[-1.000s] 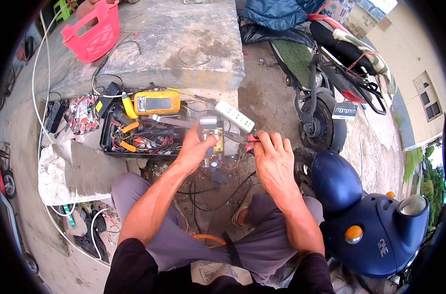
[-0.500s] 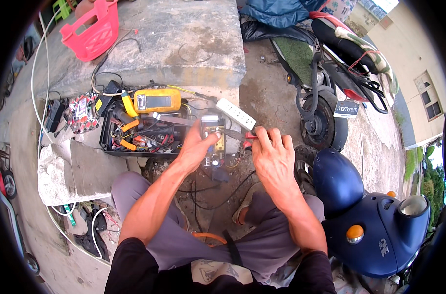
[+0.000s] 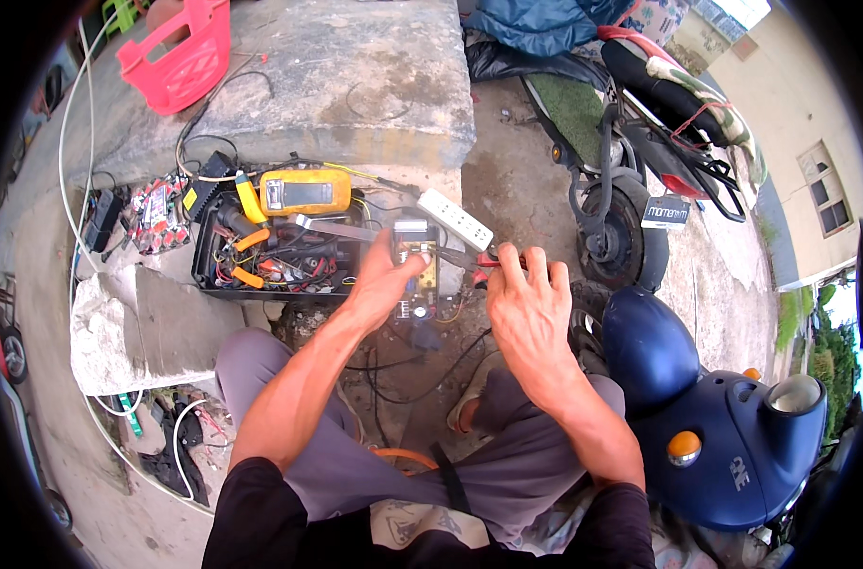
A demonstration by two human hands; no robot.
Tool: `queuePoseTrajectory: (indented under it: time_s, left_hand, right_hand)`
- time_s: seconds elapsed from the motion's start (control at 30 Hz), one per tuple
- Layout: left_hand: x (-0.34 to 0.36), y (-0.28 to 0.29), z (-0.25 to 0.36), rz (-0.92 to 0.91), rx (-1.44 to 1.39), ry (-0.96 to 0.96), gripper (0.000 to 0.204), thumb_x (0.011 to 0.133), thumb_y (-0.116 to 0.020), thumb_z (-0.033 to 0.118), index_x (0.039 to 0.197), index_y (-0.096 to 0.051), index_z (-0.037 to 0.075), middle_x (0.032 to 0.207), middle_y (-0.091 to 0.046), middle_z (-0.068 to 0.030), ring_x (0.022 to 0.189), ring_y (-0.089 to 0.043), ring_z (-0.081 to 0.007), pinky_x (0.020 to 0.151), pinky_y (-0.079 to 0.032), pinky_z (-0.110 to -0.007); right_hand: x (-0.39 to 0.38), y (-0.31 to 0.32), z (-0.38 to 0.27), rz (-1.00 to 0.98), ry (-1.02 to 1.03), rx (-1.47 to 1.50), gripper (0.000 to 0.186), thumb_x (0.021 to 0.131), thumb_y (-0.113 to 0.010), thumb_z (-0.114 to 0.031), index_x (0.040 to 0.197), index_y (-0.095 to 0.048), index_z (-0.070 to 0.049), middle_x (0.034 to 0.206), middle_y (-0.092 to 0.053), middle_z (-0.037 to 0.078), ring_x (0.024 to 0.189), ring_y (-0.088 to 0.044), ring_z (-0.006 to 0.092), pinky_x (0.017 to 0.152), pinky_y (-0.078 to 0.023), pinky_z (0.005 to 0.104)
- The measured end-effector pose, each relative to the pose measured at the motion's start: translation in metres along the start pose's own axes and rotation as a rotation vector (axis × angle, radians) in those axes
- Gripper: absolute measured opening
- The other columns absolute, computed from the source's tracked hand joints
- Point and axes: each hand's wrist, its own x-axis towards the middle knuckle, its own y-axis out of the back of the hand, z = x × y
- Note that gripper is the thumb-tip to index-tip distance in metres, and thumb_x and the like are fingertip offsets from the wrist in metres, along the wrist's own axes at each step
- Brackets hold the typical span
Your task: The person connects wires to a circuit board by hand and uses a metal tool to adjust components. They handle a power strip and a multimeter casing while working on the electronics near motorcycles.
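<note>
My left hand (image 3: 386, 280) grips a circuit board (image 3: 426, 279) by its left edge, fingers and thumb closed on it. The board carries a silvery block at its far end and small white parts. From the right, my right hand (image 3: 529, 294) holds a slim red-handled tool (image 3: 487, 258); its dark narrow end reaches the board near my left thumb. Whether it touches cannot be made out, and its exact kind is unclear. A flat silvery strip (image 3: 336, 229) lies across the toolbox, one end close to my left hand.
An open black toolbox (image 3: 200, 254) full of tools sits left, with a yellow multimeter (image 3: 305, 192) on its far edge. A white power strip (image 3: 457, 219) lies beyond the board. A blue scooter (image 3: 735, 446) stands close on the right; a concrete block (image 3: 156, 327) is left.
The red-handled tool has shifted slightly at the board's right side, its angle a little changed. My left hand keeps the board in nearly the same place.
</note>
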Motion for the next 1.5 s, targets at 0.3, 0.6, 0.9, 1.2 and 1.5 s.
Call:
queuePoseTrajectory:
  time_s: [0.3,0.6,0.9,1.2,1.5]
  left_hand:
    - [-0.002,0.000,0.003,-0.025,-0.046,-0.008,0.041,0.100,-0.066,0.003,0.139,-0.053,-0.001,0.122,-0.067,-0.0098,0.106,-0.068,-0.0157,0.089,-0.061,-0.034]
    - [-0.004,0.004,0.010,-0.027,-0.036,0.007,0.041,0.101,-0.065,0.003,0.140,-0.051,-0.002,0.121,-0.066,-0.0105,0.105,-0.068,-0.0161,0.084,-0.064,-0.034]
    - [-0.004,0.008,0.010,-0.001,-0.003,-0.049,0.040,0.101,-0.067,0.004,0.138,-0.052,-0.002,0.119,-0.068,-0.0104,0.103,-0.069,-0.0156,0.084,-0.063,-0.034]
    - [-0.010,0.010,0.018,-0.016,-0.041,-0.012,0.051,0.099,-0.069,0.009,0.144,-0.051,-0.007,0.130,-0.066,-0.0170,0.118,-0.065,-0.0226,0.102,-0.054,-0.038]
    - [-0.005,0.012,0.010,-0.016,-0.023,-0.040,0.059,0.099,-0.071,0.009,0.149,-0.046,-0.010,0.133,-0.066,-0.0188,0.119,-0.064,-0.0233,0.104,-0.053,-0.038]
  right_hand:
    - [0.007,0.014,-0.001,-0.040,0.069,-0.086,0.022,0.079,-0.073,-0.012,0.097,-0.076,0.000,0.111,-0.057,0.008,0.101,-0.054,0.0248,0.079,-0.041,0.0398]
    - [0.020,0.022,0.009,-0.038,0.169,-0.103,0.021,0.085,-0.076,-0.017,0.098,-0.077,-0.001,0.108,-0.056,0.007,0.102,-0.054,0.0240,0.079,-0.041,0.0395]
    - [0.028,0.031,0.003,-0.056,0.204,-0.132,0.022,0.085,-0.076,-0.019,0.097,-0.078,-0.001,0.109,-0.057,0.007,0.103,-0.054,0.0249,0.079,-0.042,0.0403]
    - [0.032,0.034,0.009,-0.020,0.280,-0.086,0.021,0.085,-0.074,-0.017,0.099,-0.077,-0.002,0.106,-0.058,0.006,0.100,-0.056,0.0234,0.077,-0.044,0.0373]
    - [0.035,0.033,0.019,-0.033,0.316,-0.044,0.018,0.080,-0.071,-0.015,0.093,-0.074,-0.003,0.102,-0.057,0.006,0.098,-0.057,0.0229,0.074,-0.048,0.0357]
